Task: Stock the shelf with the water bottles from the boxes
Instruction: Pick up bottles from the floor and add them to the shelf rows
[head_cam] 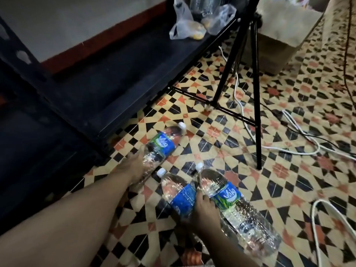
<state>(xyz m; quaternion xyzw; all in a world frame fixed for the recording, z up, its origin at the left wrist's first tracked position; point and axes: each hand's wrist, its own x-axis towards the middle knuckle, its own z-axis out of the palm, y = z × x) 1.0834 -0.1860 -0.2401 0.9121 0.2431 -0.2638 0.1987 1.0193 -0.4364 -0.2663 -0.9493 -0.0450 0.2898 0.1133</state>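
My left hand [134,164] grips the far bottle [159,147] by its base, cap pointing away beside the shelf [115,78]; whether my right hand [204,211] grips anything, I cannot tell.

Floor tiles [289,97]: cream, black and terracotta, in a repeating geometric star pattern.
Bottles [227,195]: clear, blue labels with a green band (white lettering), white caps.
Shelf [125,70]: black.
Tripod [257,112]: black.
Cables [313,212]: white.
Wall [77,20]: grey above a red band.
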